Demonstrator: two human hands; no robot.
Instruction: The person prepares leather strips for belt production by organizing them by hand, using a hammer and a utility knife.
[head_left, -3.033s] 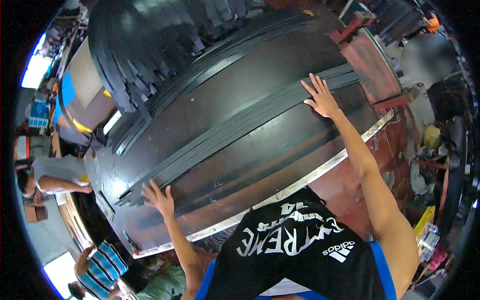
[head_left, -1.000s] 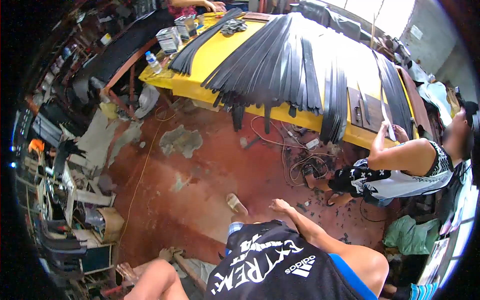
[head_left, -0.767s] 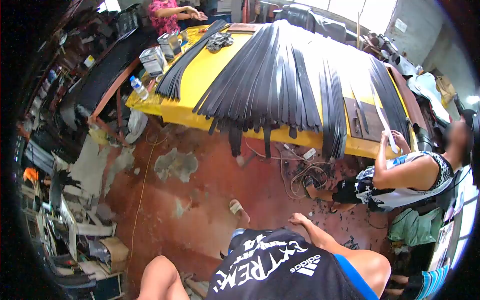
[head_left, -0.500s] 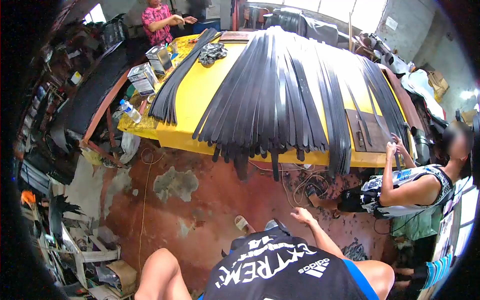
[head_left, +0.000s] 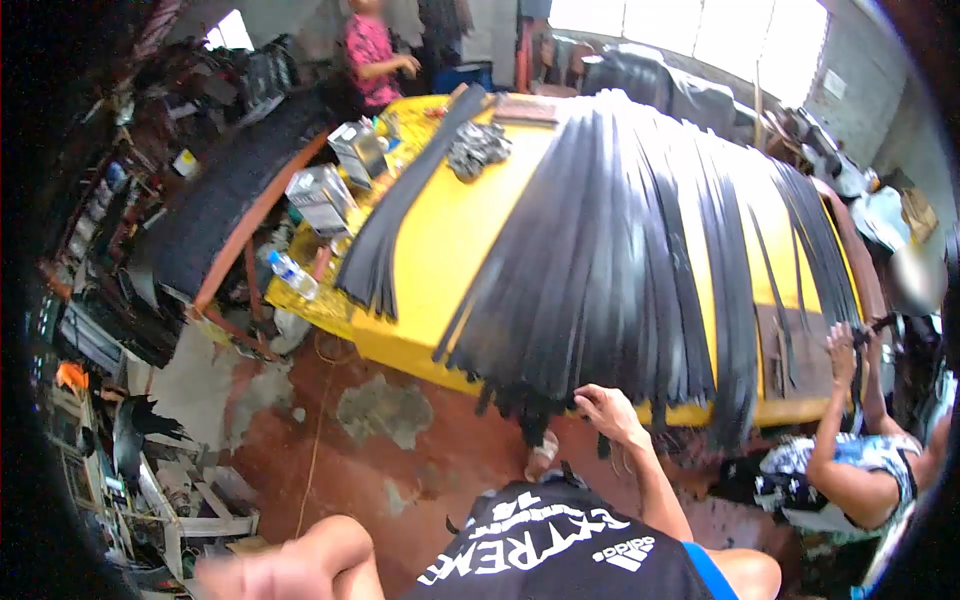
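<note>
Long black strips lie fanned over a yellow-covered table, their rounded ends hanging past its front edge. My right hand is at these hanging ends, with fingers loosely bent and apart and nothing seen in them; whether it touches a strip is unclear. Low on the left is my left hand, smeared by motion and away from the table, its fingers not readable. A narrower bundle of black strips lies on the table's left part.
At the right, a co-worker has raised hands near a brown board. Another person stands behind the table. Boxes, a water bottle and a crumpled black bag are on the table. Scraps pile up lower left.
The table now appears nearer. My right hand has moved up to the strip ends, and my left hand has come into view at the lower left. The co-worker's hands have changed position.
</note>
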